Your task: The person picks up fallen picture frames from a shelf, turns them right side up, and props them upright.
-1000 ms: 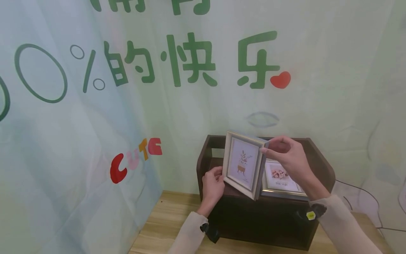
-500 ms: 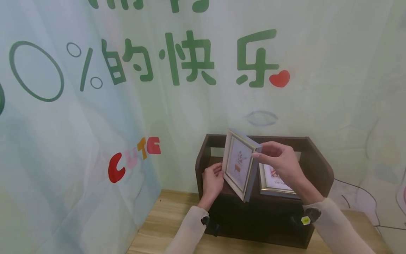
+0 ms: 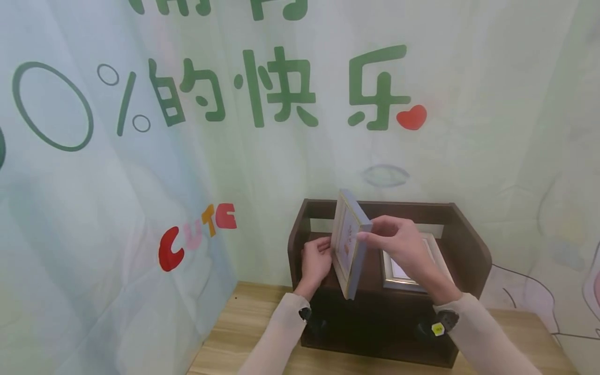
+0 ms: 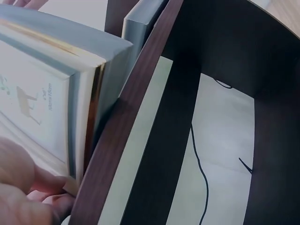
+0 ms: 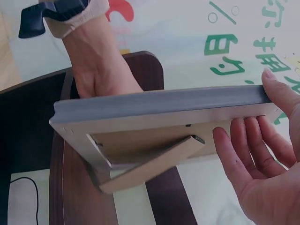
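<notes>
Both hands hold a picture frame (image 3: 348, 245) upright and turned nearly edge-on above the top shelf of a dark brown wooden shelf unit (image 3: 375, 323). At its left edge my left hand (image 3: 316, 260) pinches the lower part between thumb and fingers. My right hand (image 3: 398, 242) grips the upper right edge, thumb in front and fingers behind. The right wrist view shows the back of the picture frame (image 5: 154, 108) with its support leg (image 5: 154, 164) swung out. A second picture frame (image 3: 408, 284) lies face up on the shelf's right side, partly behind my right hand.
The shelf unit stands on a wood-grain table (image 3: 248, 312). Its raised side panel (image 3: 469, 255) and back rail (image 3: 398, 209) border the top shelf. Behind it hangs a printed curtain (image 3: 281, 166). A thin black cable (image 4: 201, 173) shows in the left wrist view.
The held picture frame has turned from facing forward to nearly edge-on, as my right hand moved left with its right edge. My left hand has barely moved.
</notes>
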`<state>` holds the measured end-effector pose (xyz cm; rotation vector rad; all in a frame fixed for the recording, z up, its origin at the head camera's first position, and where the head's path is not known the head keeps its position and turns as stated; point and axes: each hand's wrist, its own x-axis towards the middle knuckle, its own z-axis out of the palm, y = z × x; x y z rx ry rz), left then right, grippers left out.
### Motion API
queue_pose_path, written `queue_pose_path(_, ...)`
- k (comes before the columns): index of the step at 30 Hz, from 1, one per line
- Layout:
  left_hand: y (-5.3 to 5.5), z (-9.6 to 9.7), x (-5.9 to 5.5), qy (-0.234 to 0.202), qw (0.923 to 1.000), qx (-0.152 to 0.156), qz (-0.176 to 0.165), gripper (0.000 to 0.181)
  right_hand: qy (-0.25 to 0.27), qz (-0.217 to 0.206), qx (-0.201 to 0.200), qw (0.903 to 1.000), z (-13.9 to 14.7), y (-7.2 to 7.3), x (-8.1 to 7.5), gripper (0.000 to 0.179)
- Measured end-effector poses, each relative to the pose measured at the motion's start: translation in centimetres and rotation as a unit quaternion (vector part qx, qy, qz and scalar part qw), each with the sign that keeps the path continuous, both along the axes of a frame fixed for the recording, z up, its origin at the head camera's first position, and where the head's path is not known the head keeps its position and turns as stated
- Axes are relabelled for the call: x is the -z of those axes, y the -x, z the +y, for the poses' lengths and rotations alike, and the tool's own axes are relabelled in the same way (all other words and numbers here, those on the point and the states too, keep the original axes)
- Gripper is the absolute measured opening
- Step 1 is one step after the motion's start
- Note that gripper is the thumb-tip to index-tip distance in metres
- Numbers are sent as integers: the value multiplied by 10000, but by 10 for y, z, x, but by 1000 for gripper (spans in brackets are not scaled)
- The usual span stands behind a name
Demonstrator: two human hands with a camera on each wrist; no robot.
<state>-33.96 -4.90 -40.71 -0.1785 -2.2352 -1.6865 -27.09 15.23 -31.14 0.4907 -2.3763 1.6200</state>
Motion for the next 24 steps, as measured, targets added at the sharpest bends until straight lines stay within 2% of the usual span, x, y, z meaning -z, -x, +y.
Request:
queue_pose_path(6, 7, 4, -3, 88, 9998, 133, -130, 27, 398, 57, -178, 9990, -13, 4, 3, 35)
queue_pose_path(13, 16, 4, -6, 405, 9989, 178, -177, 25, 360, 222, -168, 9990, -27, 7, 5, 33)
queue_pose_path(18, 22, 5, -7, 404, 9990, 123, -135, 23, 361, 271, -105, 9989, -34, 10, 4, 32)
queue_pose_path(24, 24, 6, -8, 438, 9989, 95, -120, 21, 432, 220, -118, 9988, -39, 11, 3, 32)
